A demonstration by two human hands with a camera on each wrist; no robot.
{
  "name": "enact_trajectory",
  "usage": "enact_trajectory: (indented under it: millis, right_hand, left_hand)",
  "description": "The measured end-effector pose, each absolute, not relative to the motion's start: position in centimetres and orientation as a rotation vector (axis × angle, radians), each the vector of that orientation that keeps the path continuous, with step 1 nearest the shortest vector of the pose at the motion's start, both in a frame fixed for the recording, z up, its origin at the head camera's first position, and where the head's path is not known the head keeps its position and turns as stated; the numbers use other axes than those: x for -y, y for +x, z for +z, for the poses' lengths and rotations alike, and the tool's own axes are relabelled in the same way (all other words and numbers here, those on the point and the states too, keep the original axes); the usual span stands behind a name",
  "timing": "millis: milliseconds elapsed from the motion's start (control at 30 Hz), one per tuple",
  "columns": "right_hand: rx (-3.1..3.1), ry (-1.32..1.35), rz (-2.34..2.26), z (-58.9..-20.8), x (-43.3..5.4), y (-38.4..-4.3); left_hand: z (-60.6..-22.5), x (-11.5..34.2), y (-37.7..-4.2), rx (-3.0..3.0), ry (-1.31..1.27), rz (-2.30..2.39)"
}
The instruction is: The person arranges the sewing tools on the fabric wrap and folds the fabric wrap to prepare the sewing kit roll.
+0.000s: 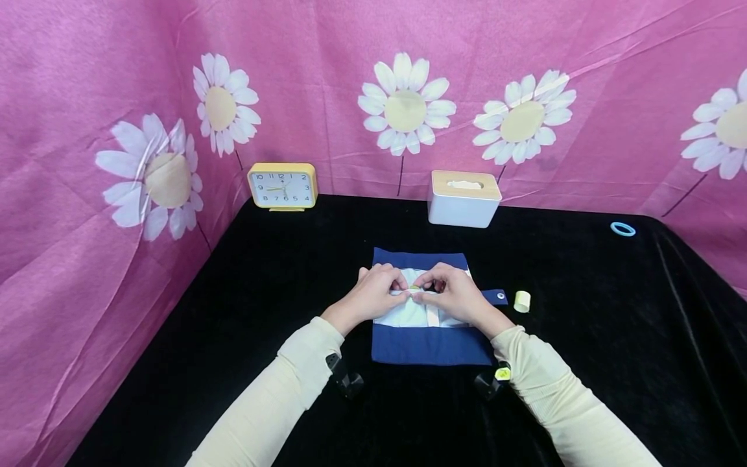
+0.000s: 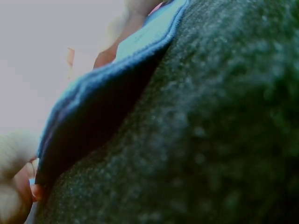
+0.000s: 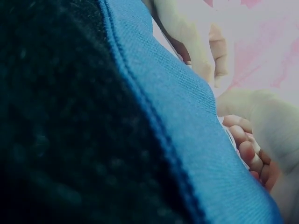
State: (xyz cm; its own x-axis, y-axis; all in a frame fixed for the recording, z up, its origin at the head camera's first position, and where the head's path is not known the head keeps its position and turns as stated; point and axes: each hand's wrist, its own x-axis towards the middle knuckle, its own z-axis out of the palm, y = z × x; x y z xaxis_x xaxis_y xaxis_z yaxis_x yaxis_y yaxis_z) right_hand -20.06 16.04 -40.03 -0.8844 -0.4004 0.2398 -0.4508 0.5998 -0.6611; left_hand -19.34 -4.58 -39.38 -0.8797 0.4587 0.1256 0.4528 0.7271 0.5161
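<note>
A navy blue fabric roll-up case (image 1: pixel 432 345) lies spread out on the black cloth, its white inner panel (image 1: pixel 403 316) facing up. Over that panel my left hand (image 1: pixel 378 289) and right hand (image 1: pixel 450 290) meet, fingertips close together. Both hands pinch the white inner fabric with thumb and fingers. A small yellow-green thing (image 1: pixel 415 287) shows between the fingertips, mostly hidden by them. In the left wrist view, the case's blue edge (image 2: pixel 84 93) bows up off the cloth. Curled fingers (image 3: pixel 250 156) appear beyond the blue fabric in the right wrist view.
A strap with a metal snap (image 1: pixel 500 296) sticks out right of the case, beside a pale yellow cylinder (image 1: pixel 522 301). Farther back stand a yellow clock (image 1: pixel 283 186) and a tissue box (image 1: pixel 464 199). A blue ring (image 1: pixel 622 229) lies far right. Pink flowered cloth hangs behind.
</note>
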Motion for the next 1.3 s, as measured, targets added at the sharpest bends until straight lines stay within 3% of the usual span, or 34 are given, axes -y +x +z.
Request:
enact_trajectory:
  millis: [1300]
  right_hand:
    - [2.770,0.680,1.242,-39.65,-16.19,-19.86]
  left_hand:
    - [-39.48,4.51,-19.57,-2.901,0.758,0.905]
